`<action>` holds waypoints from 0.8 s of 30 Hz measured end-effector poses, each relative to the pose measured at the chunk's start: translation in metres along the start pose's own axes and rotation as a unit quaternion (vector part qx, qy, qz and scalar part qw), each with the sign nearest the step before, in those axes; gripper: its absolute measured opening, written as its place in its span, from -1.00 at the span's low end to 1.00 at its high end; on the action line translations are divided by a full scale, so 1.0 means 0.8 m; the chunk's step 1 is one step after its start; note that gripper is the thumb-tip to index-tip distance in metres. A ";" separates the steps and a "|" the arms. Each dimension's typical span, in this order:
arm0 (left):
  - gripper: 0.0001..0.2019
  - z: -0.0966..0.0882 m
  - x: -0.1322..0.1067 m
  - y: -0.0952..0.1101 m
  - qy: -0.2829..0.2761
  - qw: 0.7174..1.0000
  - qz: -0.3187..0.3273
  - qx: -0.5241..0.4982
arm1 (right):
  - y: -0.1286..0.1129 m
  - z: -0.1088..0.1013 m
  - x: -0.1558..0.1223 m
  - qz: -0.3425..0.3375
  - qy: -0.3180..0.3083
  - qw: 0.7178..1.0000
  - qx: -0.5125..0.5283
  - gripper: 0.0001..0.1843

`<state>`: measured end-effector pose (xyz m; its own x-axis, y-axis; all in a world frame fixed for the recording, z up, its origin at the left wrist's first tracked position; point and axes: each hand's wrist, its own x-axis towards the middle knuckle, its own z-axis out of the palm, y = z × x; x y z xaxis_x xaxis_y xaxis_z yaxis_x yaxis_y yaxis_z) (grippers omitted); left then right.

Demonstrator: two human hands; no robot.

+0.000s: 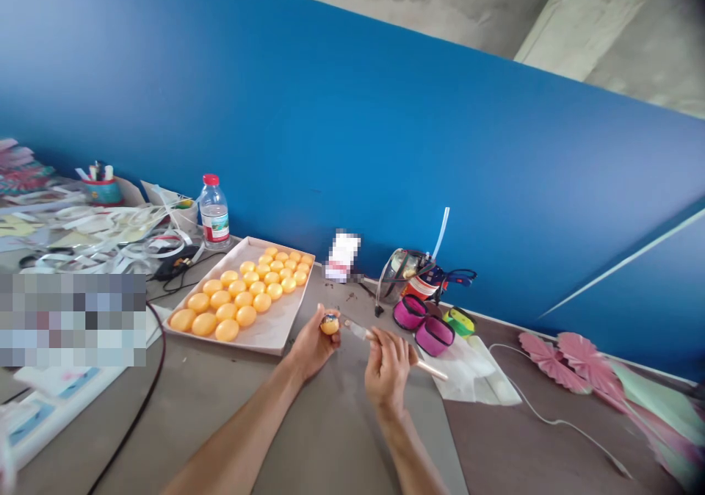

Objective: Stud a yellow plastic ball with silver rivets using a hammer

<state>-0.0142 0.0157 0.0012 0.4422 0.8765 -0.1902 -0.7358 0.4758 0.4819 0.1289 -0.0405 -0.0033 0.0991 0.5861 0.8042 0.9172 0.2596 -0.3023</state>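
Observation:
My left hand (313, 344) is closed around a small yellow ball (330, 324) with a dark painted patch, held just above the table. My right hand (387, 366) pinches a thin paintbrush (429, 368); its tip points left and almost touches the ball. Just left of my hands, a flat cardboard tray (269, 330) holds several rows of plain yellow balls (242, 293). Small paint pots in pink and green (432, 330) stand just beyond my right hand.
A water bottle (214, 214) stands behind the tray against the blue wall. A clear cup with tools (410, 275) sits by the pots. White paper (474, 374), a white cord (551, 418) and pink paper fans (567, 359) lie to the right. Paper strips and cables (110, 234) clutter the left.

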 end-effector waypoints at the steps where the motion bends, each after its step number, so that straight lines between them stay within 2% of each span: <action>1: -0.65 0.000 0.000 0.001 0.005 1.000 0.000 -0.001 | 0.000 0.000 0.000 0.002 -0.001 1.000 -0.003 -0.76; 5: -0.67 0.000 0.001 0.003 0.023 1.000 0.000 0.002 | 0.000 0.004 -0.002 0.016 -0.062 0.998 -0.022 -0.75; 8: -0.68 0.001 0.001 0.004 0.019 1.000 0.004 0.000 | 0.002 0.006 -0.003 0.032 -0.061 0.997 -0.038 -0.74; 13: -0.76 0.000 0.003 0.003 0.056 0.998 0.024 0.018 | 0.013 0.009 -0.002 0.064 -0.075 0.992 -0.075 -0.73; 18: -0.82 0.001 0.002 0.002 0.063 0.997 0.020 0.041 | 0.023 0.015 -0.006 0.093 -0.083 0.987 -0.106 -0.73; 24: -0.83 0.003 0.001 0.003 0.049 0.998 0.027 0.040 | 0.022 0.015 -0.008 0.116 -0.158 0.974 -0.116 -0.79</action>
<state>-0.0145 0.0173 0.0044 0.3477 0.9058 -0.2420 -0.7125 0.4231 0.5597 0.1396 -0.0305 -0.0197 0.2238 0.8244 0.5199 0.9506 -0.0668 -0.3032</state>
